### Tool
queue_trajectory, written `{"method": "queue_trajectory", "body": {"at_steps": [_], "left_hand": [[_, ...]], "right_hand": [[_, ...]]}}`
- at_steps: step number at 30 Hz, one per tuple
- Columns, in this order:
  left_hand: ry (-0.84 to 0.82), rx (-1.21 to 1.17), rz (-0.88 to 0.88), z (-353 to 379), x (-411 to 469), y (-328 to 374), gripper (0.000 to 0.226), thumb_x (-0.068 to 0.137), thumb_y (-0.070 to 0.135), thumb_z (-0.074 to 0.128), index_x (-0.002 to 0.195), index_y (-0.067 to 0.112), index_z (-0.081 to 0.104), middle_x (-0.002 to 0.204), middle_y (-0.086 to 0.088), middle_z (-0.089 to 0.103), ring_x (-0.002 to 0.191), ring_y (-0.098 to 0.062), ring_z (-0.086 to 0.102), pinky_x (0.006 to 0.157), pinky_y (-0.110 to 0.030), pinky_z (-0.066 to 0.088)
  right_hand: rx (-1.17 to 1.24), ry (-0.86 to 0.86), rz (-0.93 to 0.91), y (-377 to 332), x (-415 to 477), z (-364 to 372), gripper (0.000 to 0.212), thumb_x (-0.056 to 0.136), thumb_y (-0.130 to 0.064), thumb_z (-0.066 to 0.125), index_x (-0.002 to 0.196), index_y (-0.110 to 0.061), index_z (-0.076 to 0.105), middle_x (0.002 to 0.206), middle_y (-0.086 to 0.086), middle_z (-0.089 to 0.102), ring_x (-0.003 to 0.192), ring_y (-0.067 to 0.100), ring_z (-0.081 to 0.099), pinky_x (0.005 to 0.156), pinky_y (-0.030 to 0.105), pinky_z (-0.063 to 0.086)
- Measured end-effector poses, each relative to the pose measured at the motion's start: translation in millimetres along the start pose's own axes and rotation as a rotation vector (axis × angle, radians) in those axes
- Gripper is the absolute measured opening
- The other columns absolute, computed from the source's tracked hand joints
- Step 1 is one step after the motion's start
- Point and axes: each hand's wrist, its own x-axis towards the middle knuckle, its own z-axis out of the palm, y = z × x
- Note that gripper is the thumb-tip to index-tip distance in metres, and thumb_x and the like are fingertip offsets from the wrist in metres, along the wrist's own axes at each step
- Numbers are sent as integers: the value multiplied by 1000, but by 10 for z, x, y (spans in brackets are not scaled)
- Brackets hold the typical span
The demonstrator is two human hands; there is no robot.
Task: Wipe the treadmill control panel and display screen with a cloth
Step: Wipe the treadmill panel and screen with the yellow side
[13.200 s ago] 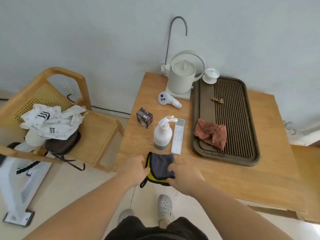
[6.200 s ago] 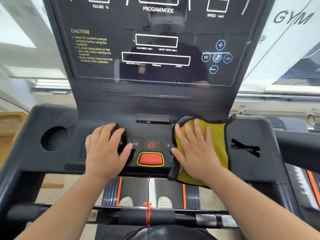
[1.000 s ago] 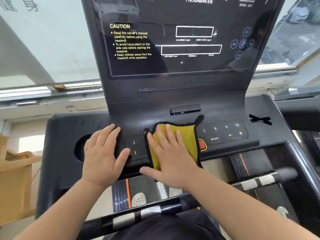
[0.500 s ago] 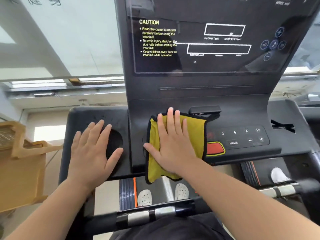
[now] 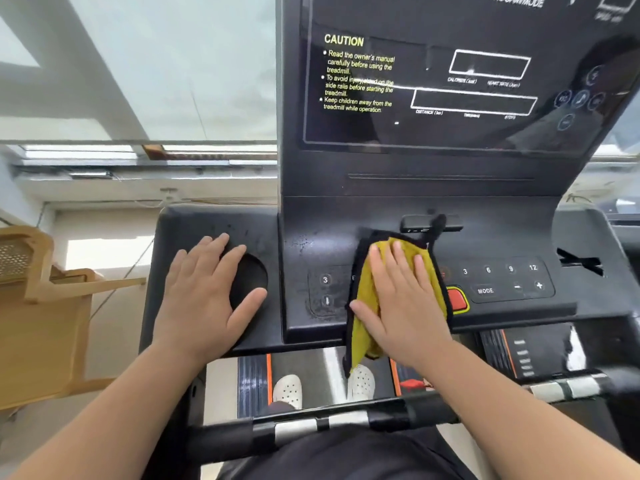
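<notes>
Surface: black treadmill panel [image 5: 311, 237], wet specks on its left part; dark screen [image 5: 415, 133] rises behind it with yellow CAUTION text. Room: large window [image 5: 156, 64] beyond to the left, wooden chair [image 5: 41, 306] at left, handlebar [image 5: 311, 424] across the near side, white shoes [image 5: 287, 389] on the belt below. Left hand [image 5: 204, 299] lies flat on the side tray, fingers straight and slightly spread, partly over the cup hole [image 5: 251, 282], holding nothing. Right hand [image 5: 401, 306] presses flat on the cloth [image 5: 362, 296], fingers straight, nothing gripped. Against the frame half a second earlier: cloth has shifted right and is bunched narrower; the left keys "3" and arrow now show, and its right edge overlaps the red button [image 5: 459, 301]. Left hand has stayed over the cup hole. Cloth sits mid-panel, yellow side up, black hem; long axis runs from screen to person, far black corner pointing up at the slot under the screen, near end hanging off the panel's front edge
</notes>
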Motion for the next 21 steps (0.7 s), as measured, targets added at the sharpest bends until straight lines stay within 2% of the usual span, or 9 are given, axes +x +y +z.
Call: {"method": "queue_trajectory", "body": {"at_steps": [2,4,8,11,15,19,21], "left_hand": [[-5,-26,10,-3,-10,-18,76,90,66,31,145,17,48,156,-11,41,148,-34,31,122,-56,17],[25,-106,15,-26,-18,-43,73,90,62,32,145,16,49,155,-10,44,146,-34,34,120,-57,20],[76,-192,16,-31,-21,-62,69,92,56,33,142,13,52,151,-11,49,142,-35,40,116,-59,27],[79,-187,20,-14,-13,-67,69,94,58,31,141,13,53,150,-11,50,142,-34,42,116,-59,28],[79,-197,11,-8,-4,-78,72,95,62,25,141,14,53,149,-10,50,142,-34,41,116,-58,28],[59,-182,49,-23,-1,-78,70,93,58,30,142,14,52,150,-11,48,140,-36,42,112,-62,30],[52,-182,59,-41,1,-78,69,92,56,31,143,15,51,151,-10,47,140,-36,41,112,-62,29]], "right_hand": [[25,-11,67,-114,132,-38,94,95,-76,5,162,-10,-4,172,14,10,159,30,-4,128,54,1],[38,-28,69,-284,316,-82,99,92,-79,2,162,-10,-10,172,16,-2,158,32,-12,128,54,-3],[-2,-40,-65,-589,576,-159,97,94,-78,15,163,-12,-3,169,17,-21,156,34,-22,126,56,-8],[-34,-100,-286,-733,514,-143,94,96,-76,23,164,-14,5,170,12,-18,157,30,-19,127,57,-4],[-82,-91,-499,-601,139,-21,85,100,-69,28,162,-12,20,171,10,-1,159,28,-4,127,55,2],[-117,-82,-400,-335,-138,53,86,102,-71,20,161,-8,17,169,18,13,158,35,3,122,59,11],[-95,-114,-293,-267,-16,-15,94,98,-77,10,162,-9,8,170,16,3,158,34,-7,124,60,8]]}}
